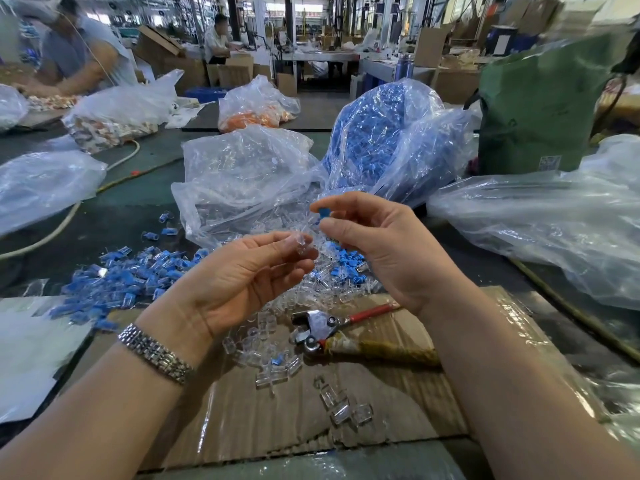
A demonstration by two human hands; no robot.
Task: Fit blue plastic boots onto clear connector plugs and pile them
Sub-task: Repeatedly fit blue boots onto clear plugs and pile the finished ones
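A: Head cam, what do the hands do?
B: The left hand [242, 271] pinches a small clear plastic connector plug [300, 244] at its fingertips. The right hand [374, 244] pinches a small blue plastic boot [323, 213] btw thumb and forefinger, just above the plug, not touching.
A: And the pile?
B: A heap of blue-booted plugs [117, 282] lies left on the table; loose clear plugs [273, 355] and red-handled pliers [332, 327] on the cardboard sheet [311, 420].

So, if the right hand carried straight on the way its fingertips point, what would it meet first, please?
Probably the clear plug pinched in the left hand: the right hand, pinching a blue boot, points left and slightly down toward it, though depth is unclear.
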